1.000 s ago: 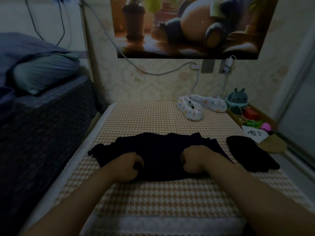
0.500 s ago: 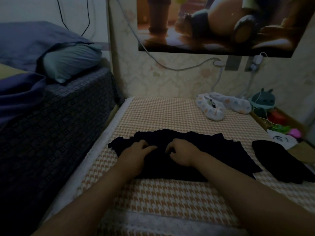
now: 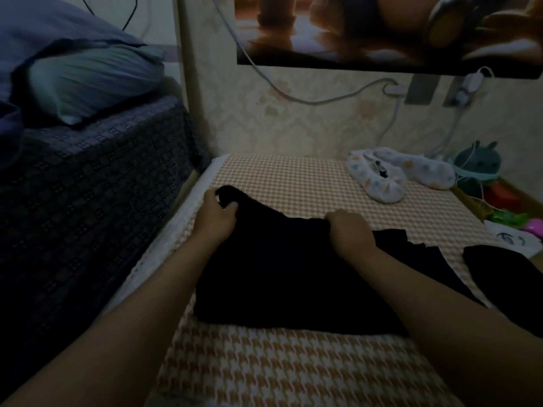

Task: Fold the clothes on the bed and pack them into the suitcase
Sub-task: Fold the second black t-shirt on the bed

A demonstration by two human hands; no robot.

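My left hand [image 3: 216, 218] grasps the black garment [image 3: 282, 277] at its far-left corner, about ten o'clock on the cloth. The thumb and fingers are curled round a bunched fold there, raised a little off the bed [image 3: 293, 365]. My right hand [image 3: 349, 233] is at about one o'clock on the same garment. Its fingers are bent over the far edge and pinch the fabric, with the knuckles turned toward me.

The garment lies flat between my forearms in the middle of the orange-and-white houndstooth cover, its near edge straight. A looser flap spreads out toward three o'clock, under my right wrist. A second dark piece of clothing [image 3: 505, 274] lies beside it at three o'clock, near the bed's right edge.

At one o'clock, near the wall, a pair of white patterned slippers [image 3: 379, 177] sits on the cover, touching each other. A green bunny-eared toy [image 3: 477, 163] stands just past them at two o'clock. At ten o'clock a pale pillow [image 3: 88, 80] rests on a higher, dark-covered surface.
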